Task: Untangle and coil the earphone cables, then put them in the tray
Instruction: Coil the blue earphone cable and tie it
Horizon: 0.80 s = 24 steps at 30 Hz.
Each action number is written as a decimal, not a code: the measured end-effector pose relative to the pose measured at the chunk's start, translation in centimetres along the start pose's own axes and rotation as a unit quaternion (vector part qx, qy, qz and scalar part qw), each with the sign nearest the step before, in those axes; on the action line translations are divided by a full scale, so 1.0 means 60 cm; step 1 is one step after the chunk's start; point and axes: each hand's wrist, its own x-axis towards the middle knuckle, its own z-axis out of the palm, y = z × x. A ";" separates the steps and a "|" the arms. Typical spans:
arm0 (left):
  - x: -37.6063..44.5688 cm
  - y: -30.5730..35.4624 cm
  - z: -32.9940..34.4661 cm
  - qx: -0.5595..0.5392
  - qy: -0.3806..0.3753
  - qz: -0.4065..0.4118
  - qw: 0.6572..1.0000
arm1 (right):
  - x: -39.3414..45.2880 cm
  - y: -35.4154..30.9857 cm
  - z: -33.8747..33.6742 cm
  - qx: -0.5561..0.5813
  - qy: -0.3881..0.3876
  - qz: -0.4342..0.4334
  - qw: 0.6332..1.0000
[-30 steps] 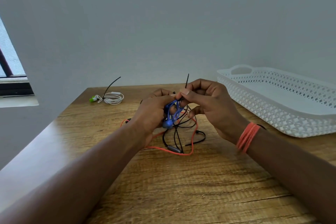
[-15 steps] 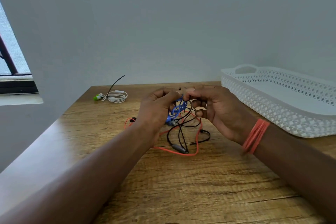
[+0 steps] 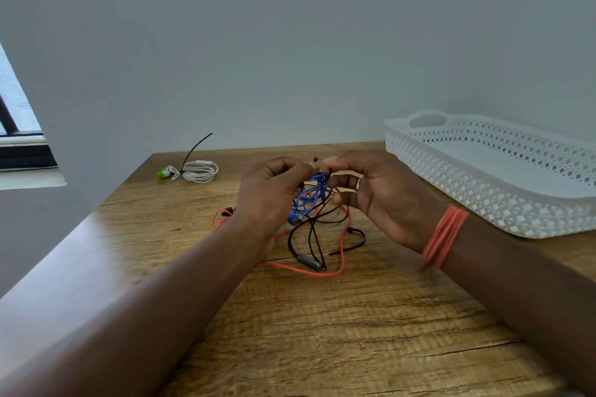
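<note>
At frame centre your left hand (image 3: pixel 274 193) and right hand (image 3: pixel 380 190) both pinch the blue earphone cable (image 3: pixel 311 195), lifting it to work it free of the black cable (image 3: pixel 309 235) and red cable (image 3: pixel 342 248); the tray (image 3: pixel 483 190) waits right.

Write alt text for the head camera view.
Two hands, left and right, pinch a blue earphone cable above tangled black and red cables on a wooden table. A coiled white earphone lies far left; a white tray sits right.
</note>
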 end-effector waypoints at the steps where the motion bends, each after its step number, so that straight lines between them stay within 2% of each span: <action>1: 0.000 0.000 -0.001 0.008 0.006 0.005 1.000 | 0.000 0.000 0.000 0.013 -0.001 0.002 1.000; 8: -0.002 0.001 -0.001 0.066 0.040 0.080 0.994 | 0.000 0.000 0.001 0.041 -0.015 0.001 0.999; 24: -0.002 0.000 -0.003 0.085 0.047 0.097 0.991 | 0.000 0.002 0.002 0.056 -0.037 -0.017 0.998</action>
